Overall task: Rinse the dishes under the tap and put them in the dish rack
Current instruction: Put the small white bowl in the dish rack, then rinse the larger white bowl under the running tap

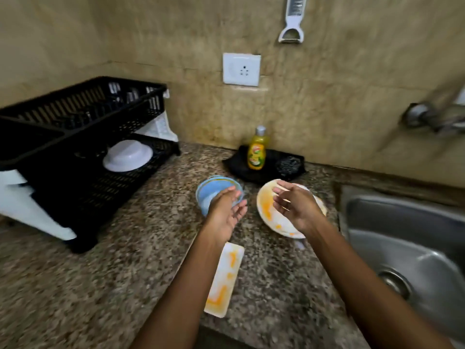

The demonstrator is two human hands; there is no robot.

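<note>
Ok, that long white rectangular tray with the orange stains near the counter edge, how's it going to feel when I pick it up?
The rectangular tray looks thin and rigid, so probably light and stiff. The orange smears may make it slippery. Its near end lies close to the counter edge, so a push could slide it off.

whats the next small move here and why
Probably close the right hand on the stained white plate just under it and carry it to the sink on the right. Both hands are open and empty, the plate is streaked orange, and only one white bowl sits in the rack.
</note>
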